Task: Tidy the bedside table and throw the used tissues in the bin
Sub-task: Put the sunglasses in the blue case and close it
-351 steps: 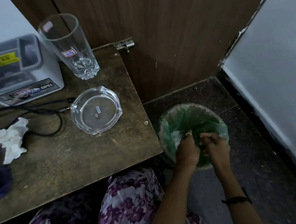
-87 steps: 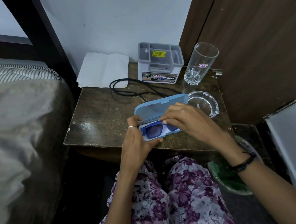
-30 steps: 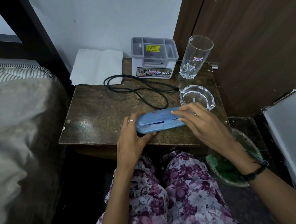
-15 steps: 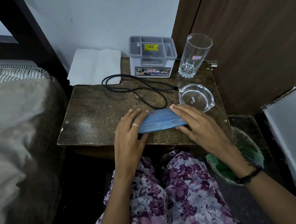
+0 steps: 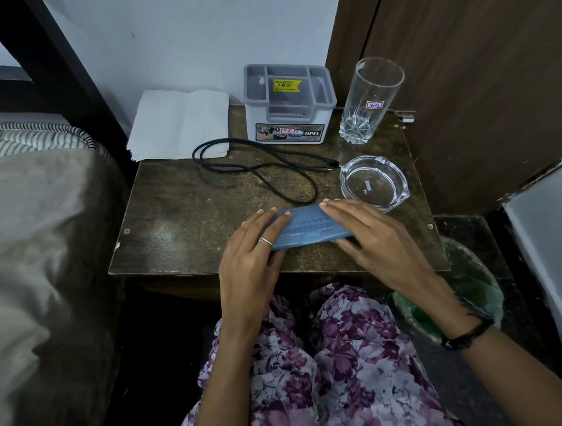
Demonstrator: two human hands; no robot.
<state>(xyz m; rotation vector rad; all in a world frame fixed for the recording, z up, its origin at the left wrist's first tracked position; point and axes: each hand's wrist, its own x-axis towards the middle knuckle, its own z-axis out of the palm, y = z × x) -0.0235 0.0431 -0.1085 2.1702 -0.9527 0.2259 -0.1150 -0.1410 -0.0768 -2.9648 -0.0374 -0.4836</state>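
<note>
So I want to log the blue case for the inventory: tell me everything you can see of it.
The blue case is a long, narrow, light blue box that looks like plastic, with rows of small raised ribs on its lid. It is closed and lies flat near the front edge of the bedside table, just in front of the glass ashtray. The left hand and right hand press on its two ends with straight fingers.

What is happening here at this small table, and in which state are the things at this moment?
A person sits at the bedside table and presses both flat hands on a closed blue glasses case: the left hand on its left end, the right hand on its right end. Behind lie a black cable, folded tissues, a grey organiser, a tall glass and a glass ashtray. A green-lined bin stands on the floor at the right.
</note>
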